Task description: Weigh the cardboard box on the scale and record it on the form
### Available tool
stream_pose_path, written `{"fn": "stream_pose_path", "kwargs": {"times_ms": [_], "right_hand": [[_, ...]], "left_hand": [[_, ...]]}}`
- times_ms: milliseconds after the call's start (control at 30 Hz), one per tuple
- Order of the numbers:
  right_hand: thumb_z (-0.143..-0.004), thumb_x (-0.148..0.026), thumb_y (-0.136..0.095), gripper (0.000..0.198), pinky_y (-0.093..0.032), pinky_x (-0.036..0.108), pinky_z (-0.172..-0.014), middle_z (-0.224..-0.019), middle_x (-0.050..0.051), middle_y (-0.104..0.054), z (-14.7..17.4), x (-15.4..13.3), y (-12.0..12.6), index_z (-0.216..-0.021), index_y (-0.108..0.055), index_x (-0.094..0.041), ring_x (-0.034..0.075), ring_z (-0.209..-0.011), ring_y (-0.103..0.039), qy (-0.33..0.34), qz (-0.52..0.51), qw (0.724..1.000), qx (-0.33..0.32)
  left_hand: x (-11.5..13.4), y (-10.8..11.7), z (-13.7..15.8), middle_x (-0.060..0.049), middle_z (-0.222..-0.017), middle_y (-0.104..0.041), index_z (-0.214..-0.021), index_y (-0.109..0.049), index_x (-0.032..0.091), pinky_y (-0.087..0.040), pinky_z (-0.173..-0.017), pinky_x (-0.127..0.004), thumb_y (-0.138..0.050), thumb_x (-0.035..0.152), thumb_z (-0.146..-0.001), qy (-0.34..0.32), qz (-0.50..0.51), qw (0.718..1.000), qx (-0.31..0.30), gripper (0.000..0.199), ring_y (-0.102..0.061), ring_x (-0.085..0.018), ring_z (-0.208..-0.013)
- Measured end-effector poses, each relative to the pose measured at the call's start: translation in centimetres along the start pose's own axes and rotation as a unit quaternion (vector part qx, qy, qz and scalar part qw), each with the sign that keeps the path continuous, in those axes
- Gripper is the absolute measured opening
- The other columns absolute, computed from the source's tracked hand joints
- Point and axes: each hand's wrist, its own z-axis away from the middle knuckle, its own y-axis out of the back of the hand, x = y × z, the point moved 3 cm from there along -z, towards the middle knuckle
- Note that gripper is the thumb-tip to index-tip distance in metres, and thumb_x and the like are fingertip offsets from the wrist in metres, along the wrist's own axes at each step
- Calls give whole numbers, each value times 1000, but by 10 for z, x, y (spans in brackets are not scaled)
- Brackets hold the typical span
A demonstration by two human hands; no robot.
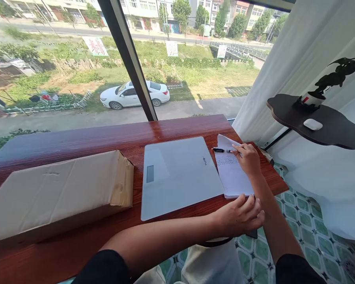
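Note:
My right hand [249,158] rests on a white notebook [231,173] at the right end of the wooden counter [106,138], holding a pen whose tip shows near the pen cap [218,150] lying on the page. Written lines fill the upper part of the page. My left hand [239,215] reaches across my body and presses on the notebook's near edge, fingers curled. A pale grey flat scale [177,175] lies just left of the notebook.
A long cardboard box [56,193] lies on the counter's left part. A dark shelf [319,122] on the right carries a potted plant [328,85] and a small white object [312,124]. White curtain hangs at right. A window looks out on a street and a white car.

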Motion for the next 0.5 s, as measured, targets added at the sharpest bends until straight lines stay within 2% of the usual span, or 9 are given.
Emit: {"fn": "stream_pose_path", "kwargs": {"times_ms": [100, 233, 500], "right_hand": [[-99, -35, -61, 31, -36, 36, -80, -99, 8, -67, 1, 1, 1, -125, -73, -22, 25, -93, -52, -9, 31, 999, -18], [-100, -35, -62, 29, -34, 37, -80, -103, 9, -68, -1, -3, 1, -123, -74, -22, 26, -98, -53, -34, 53, 995, -74], [-99, -30, -62, 17, -34, 38, -84, -104, 9, -67, -4, -8, 3, -106, -73, -21, 27, -102, -54, -49, 59, 993, -87]], "left_hand": [[0, -4, -1, -18, -143, -57, -137, -54, 17, -45, -99, -42, -41, 30, -100, 21, -1, 1000, -16, 42, -58, -28, -124], [0, -9, -2, -23, -144, -55, -138, -53, 13, -46, -95, -42, -44, 30, -98, 53, -3, 998, -30, 44, -59, -29, -123], [0, -12, -3, -20, -130, -64, -134, -54, 12, -45, -94, -42, -44, 24, -96, 82, 15, 996, -26, 42, -60, -28, -119]]}}
